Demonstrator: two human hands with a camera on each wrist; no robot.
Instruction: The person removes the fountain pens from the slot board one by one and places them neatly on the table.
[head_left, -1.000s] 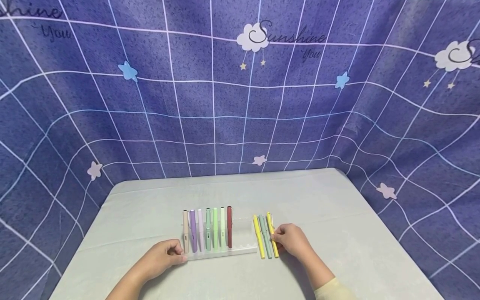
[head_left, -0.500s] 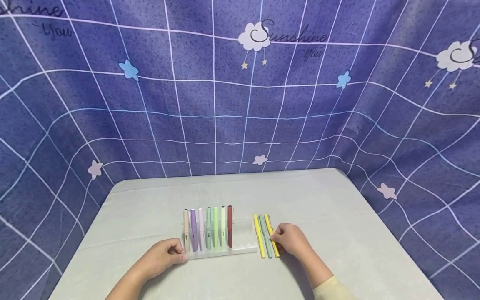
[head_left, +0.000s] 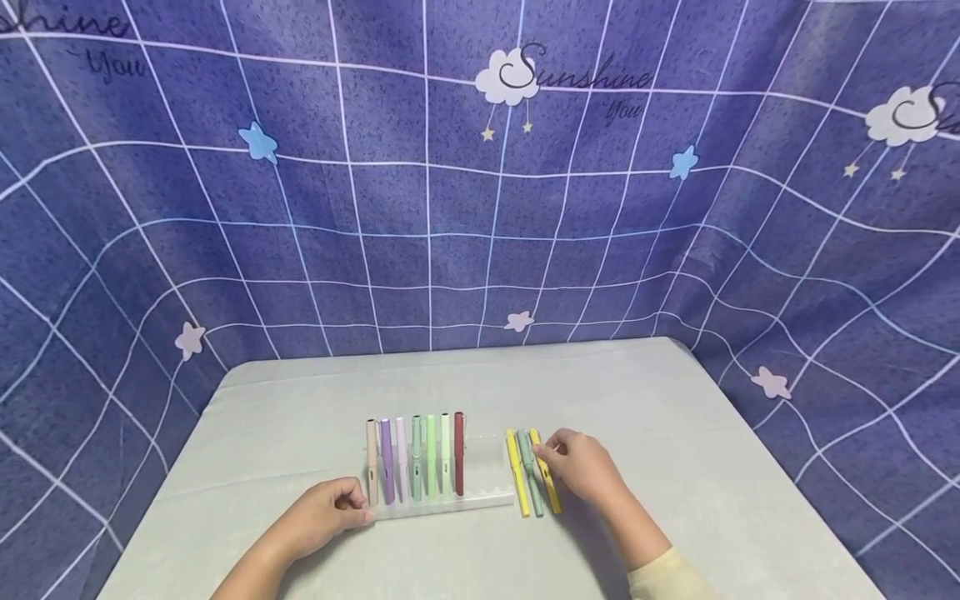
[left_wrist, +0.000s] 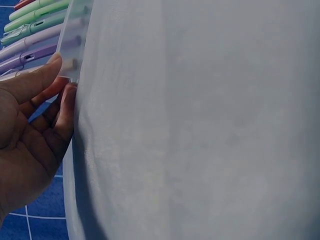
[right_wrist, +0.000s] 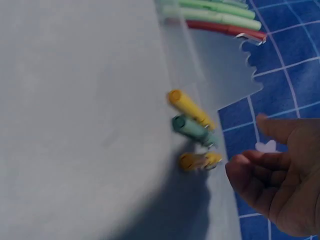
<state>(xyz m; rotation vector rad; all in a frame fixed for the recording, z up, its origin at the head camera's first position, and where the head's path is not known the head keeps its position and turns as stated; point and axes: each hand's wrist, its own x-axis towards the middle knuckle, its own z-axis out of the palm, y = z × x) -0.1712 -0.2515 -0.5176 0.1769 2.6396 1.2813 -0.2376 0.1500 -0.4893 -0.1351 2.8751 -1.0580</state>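
Note:
My left hand (head_left: 324, 515) pinches the near left corner of a clear plastic pen rack (head_left: 487, 502), its thumb on the front edge. In the rack several pens stand side by side, leaning back, from a beige pen (head_left: 372, 467) to a dark red pen (head_left: 459, 458). To its right lie a yellow pen (head_left: 518, 475), a grey-green pen (head_left: 534, 483) and a second yellow pen (head_left: 551, 487). My right hand (head_left: 583, 468) is beside the upper part of that second yellow pen. In the right wrist view, its thumb and loosely bent fingers are apart, with nothing between them.
A pale cloth (head_left: 600, 375) covers the table. Behind it and along both sides hangs a blue grid-patterned curtain (head_left: 465, 275). The right end of the rack, past the dark red pen, holds no pens.
My right hand has come off the middle of the rightmost yellow pen and moved toward its upper end. That pen's top has shifted slightly left, closer to the grey-green pen. The left hand stays put.

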